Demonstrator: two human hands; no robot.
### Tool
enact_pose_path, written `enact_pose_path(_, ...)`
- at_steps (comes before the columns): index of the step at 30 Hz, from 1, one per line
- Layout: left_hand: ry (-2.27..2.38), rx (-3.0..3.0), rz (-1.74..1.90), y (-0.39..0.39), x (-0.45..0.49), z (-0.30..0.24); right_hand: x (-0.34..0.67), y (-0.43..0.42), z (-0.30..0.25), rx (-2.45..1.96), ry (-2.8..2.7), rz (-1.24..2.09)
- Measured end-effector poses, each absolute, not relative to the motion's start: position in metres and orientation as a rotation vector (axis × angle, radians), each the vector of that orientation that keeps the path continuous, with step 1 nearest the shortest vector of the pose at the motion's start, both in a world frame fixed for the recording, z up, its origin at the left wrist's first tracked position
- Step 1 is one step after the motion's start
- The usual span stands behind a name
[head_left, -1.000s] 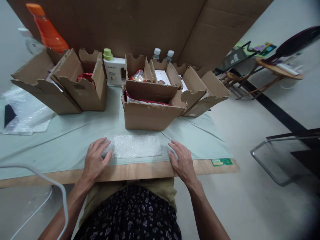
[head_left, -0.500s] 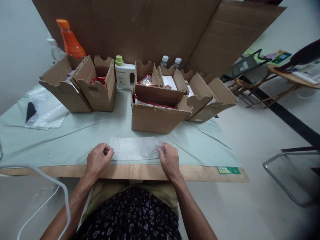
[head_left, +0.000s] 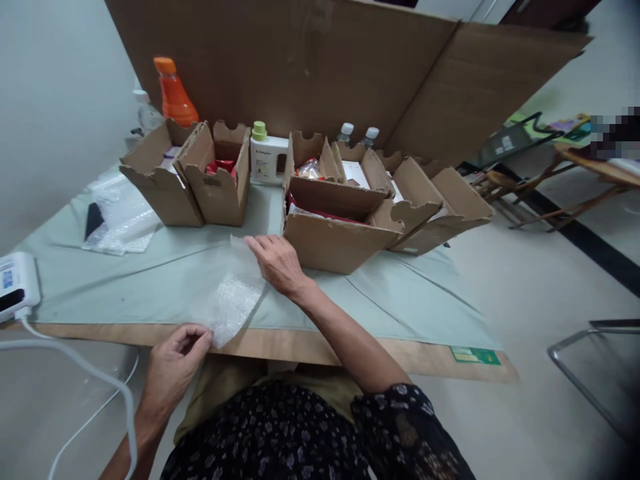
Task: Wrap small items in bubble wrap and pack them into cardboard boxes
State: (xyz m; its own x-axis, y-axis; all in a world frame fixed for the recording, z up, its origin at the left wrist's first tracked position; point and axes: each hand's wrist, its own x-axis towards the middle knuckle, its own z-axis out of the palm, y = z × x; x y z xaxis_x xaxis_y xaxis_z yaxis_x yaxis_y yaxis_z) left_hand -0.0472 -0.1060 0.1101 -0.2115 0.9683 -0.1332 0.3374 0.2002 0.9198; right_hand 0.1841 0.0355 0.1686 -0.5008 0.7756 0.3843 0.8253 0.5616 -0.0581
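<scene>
Bubble wrap [head_left: 236, 303], clear and thin with little round bumps, slants between the two hands. The left hand [head_left: 175, 363] pinches its near corner, thumb and finger curled into a small ring. The right hand [head_left: 280, 263], farther out, holds the far end with bent fingers on top; its thumb is hidden. Under the wrap is a soft, creased, pale green cloth [head_left: 430, 307], and a flat wooden table edge [head_left: 295, 345] runs beside the left hand. Just to the right of the right hand stands a stiff brown cardboard box [head_left: 343, 239]. Past the right hand, a smooth white plastic bottle [head_left: 267, 160] with a round yellow-green cap [head_left: 259, 130] stands upright.
</scene>
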Motion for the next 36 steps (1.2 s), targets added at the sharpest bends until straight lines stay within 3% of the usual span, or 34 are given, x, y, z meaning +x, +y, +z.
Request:
enact_pose_path(4, 1.694, 1.233, 1.047, -0.104, -0.041, 0.108, 0.189, 0.013, 0.168, -1.253, -2.385, -0.051)
enact_pose_path(10, 1.504, 1.264, 1.018, -0.104, -0.03, 0.123, 0.19, -0.07, 0.133, -1.14, -2.467, 0.512)
enact_pose_path(16, 1.627, 1.521, 1.241, -0.109, -0.04, 0.126, 0.164, -0.077, 0.102, -1.319, -1.877, 0.778)
enact_pose_path(20, 1.624, 1.588, 0.998, -0.094, -0.039, 0.112, 0.173, -0.068, 0.1, -1.367, -1.723, 0.995)
enact_pose_path(23, 1.663, 1.555, 0.925, -0.078, -0.025, 0.105, 0.177, -0.066, 0.099, -1.4, -1.736, 0.89)
enact_pose_path(28, 1.745, 1.643, 0.862, -0.061, -0.013, 0.101, 0.188, -0.08, 0.104, -1.387, -1.881, 0.398)
enact_pose_path(36, 1.76, 1.846, 0.865, -0.063, -0.022, 0.091, 0.188, -0.075, 0.096, -1.246, -2.326, 0.311)
